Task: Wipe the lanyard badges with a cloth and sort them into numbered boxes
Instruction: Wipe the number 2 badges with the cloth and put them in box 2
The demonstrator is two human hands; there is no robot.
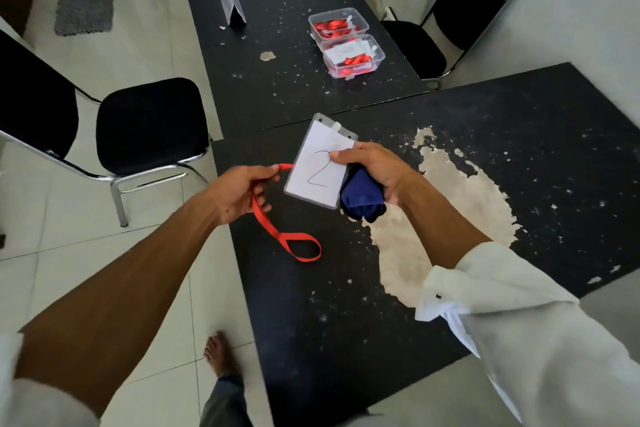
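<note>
Head view.
- Badge point(318, 166): clear sleeve, card marked "2"; hanging in the air above the near black table point(346, 305).
- Right hand point(375, 173): thumb pinching the badge's right edge, fingers curling round a bunched blue cloth point(362, 199).
- Left hand point(239, 191): thumb and forefinger pinching the red strap point(277, 230), which is looping down beneath it.
- Two clear boxes, far point(338, 24) and near point(353, 55): sitting touching on the far table, holding red lanyards.
- Black chair point(149, 125): standing left.
</note>
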